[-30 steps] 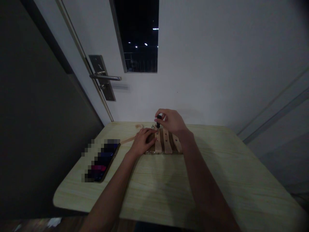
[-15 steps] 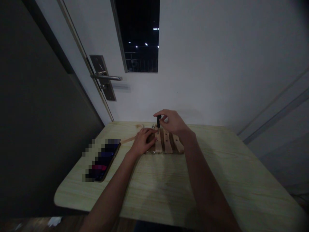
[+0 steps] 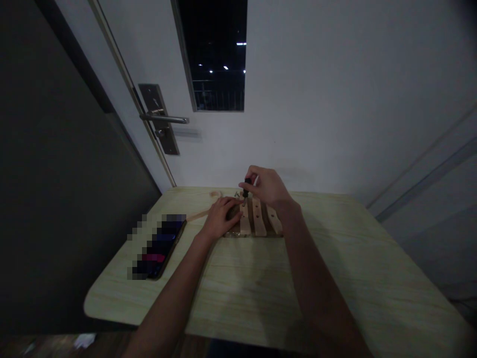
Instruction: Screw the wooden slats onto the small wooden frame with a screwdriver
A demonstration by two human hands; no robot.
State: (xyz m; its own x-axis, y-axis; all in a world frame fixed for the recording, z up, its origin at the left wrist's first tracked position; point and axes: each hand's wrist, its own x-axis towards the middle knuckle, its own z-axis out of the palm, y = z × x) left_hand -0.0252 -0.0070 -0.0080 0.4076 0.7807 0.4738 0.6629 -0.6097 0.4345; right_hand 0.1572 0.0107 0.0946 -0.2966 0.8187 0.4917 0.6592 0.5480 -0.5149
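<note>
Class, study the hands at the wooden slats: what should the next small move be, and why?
Probably a small twist of the screwdriver by the right hand: it pinches the black handle upright, tip down on the wooden slats, while the left hand rests on them beside the tip.

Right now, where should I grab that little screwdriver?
The screwdriver stands upright with its tip down on the wooden slats, so its dark handle at the top is the free part. It is probably best pinched there from above. The right hand pinches it there; the left hand rests on the slats beside the tip.
</note>
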